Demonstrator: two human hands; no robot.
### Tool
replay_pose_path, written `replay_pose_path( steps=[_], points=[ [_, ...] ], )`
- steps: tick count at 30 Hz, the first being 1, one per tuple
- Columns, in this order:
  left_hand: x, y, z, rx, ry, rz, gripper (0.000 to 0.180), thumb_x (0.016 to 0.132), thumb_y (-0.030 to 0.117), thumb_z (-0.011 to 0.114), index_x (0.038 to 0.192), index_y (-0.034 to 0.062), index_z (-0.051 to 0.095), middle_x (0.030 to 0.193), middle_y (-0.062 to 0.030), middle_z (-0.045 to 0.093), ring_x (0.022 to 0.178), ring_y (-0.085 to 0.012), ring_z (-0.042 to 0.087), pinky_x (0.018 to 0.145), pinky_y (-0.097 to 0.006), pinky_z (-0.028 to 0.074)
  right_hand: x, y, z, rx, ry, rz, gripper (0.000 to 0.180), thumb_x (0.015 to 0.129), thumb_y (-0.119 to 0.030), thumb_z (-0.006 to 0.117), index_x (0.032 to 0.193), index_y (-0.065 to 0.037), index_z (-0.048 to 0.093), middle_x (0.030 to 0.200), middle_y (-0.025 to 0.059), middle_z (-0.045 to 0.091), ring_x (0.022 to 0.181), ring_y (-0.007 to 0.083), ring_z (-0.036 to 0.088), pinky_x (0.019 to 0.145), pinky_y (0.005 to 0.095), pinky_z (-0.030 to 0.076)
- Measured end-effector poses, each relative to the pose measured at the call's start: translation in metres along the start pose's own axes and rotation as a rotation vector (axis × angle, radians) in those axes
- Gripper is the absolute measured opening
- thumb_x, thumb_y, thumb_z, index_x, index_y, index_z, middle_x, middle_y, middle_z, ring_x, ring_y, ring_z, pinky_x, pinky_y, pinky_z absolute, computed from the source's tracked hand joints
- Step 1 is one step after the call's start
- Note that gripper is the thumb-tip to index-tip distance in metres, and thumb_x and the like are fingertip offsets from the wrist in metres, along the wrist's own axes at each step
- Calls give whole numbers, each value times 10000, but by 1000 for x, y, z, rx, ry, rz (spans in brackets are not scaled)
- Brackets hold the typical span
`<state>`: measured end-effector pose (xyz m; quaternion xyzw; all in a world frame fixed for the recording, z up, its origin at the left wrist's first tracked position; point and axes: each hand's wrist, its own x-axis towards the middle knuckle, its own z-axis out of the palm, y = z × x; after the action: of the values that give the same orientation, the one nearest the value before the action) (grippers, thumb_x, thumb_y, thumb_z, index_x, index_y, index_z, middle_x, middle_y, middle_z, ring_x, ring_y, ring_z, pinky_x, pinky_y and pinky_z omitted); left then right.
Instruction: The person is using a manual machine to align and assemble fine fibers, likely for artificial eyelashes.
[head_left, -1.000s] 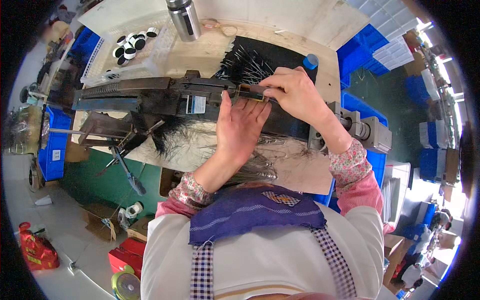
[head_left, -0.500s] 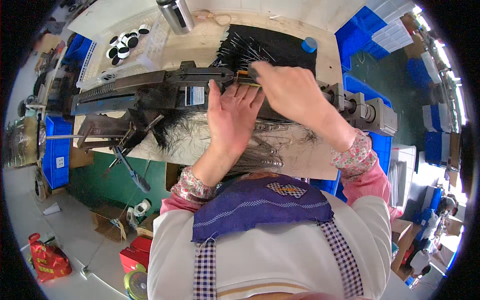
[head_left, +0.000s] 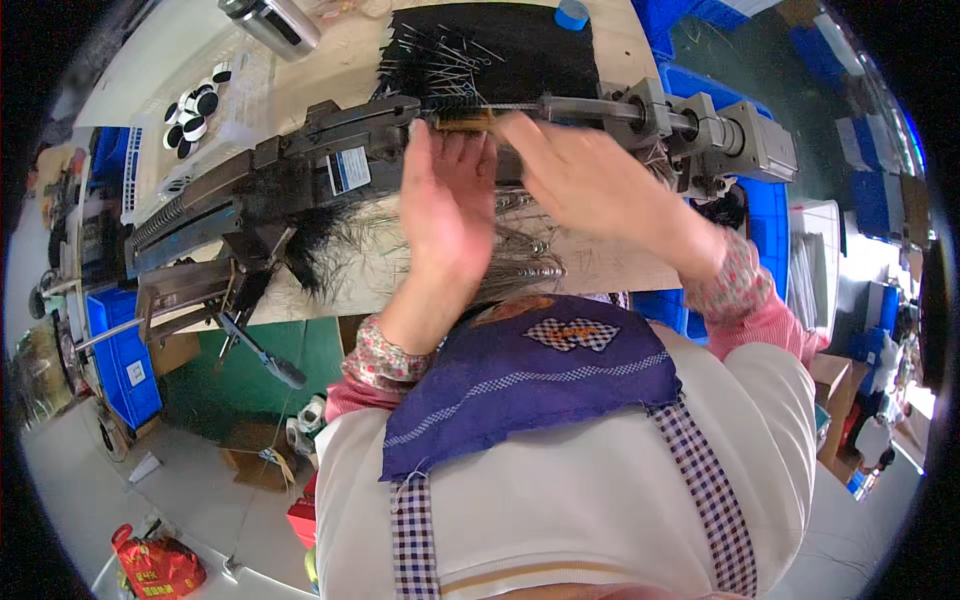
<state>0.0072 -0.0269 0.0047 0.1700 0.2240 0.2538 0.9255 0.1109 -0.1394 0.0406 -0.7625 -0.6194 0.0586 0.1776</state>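
My left hand is palm up at the bench machine, its fingers stretched out against a narrow orange-brown strip. Dark bristles show just above that strip. My right hand comes in from the right, slightly blurred, with its fingers closed at the strip's right end. What they hold is hidden. A thin metal rod runs from there to the machine's right-hand shaft. Behind my hands, several thin wire-stemmed brushes lie on a black cloth.
A clear plastic tray with black-and-white round pieces stands at the left. Beyond it is a steel flask. A blue cap sits on the cloth. Loose wires and dark bristles litter the wooden table. A motor unit is at the right.
The whole view has shifted, so the bench sits higher and further left. My right hand has moved a little away from the left fingers, baring more of the orange-brown strip and the rod.
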Motion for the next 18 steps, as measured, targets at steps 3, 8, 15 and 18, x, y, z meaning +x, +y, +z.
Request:
replay_pose_path(
  steps=[3, 8, 15, 18],
  points=[
    [2, -23, -13, -98, -117, -10, 237, 967, 334, 514, 1056, 116, 535, 1082, 18, 558, 1094, -124, 486, 992, -300, 334, -54, 18, 28, 18, -350, 129, 241, 832, -116, 554, 1052, -47, 484, 898, 196, 626, 809, 378, 625, 658, 479, 489],
    [-2, -43, -20, 122, 77, -130, 239, 943, 307, 547, 912, 70, 560, 1031, -70, 590, 1104, -222, 504, 1031, -358, 369, -84, 53, 83, 20, -342, 150, 185, 837, -161, 584, 971, -48, 525, 920, 162, 637, 840, 362, 632, 686, 463, 500],
    [-110, 53, -106, 1543, 82, 641, 739, 899, 273, 564, 1458, -40, 197, 1486, -294, 212, 1397, -445, 178, 1130, -487, 205, -85, 43, 46, 379, -11, 159, 248, 779, -182, 678, 954, -54, 560, 869, 139, 626, 793, 326, 630, 674, 408, 503],
    [-111, 114, -168, 2668, 1002, 1018, 751, 857, 279, 595, 1470, 42, 232, 1495, -298, 184, 1380, -451, 211, 1101, -508, 262, -74, 33, 20, 438, 113, 179, 205, 800, -138, 679, 937, -30, 572, 823, 131, 604, 722, 310, 607, 659, 366, 489]
  ],
)
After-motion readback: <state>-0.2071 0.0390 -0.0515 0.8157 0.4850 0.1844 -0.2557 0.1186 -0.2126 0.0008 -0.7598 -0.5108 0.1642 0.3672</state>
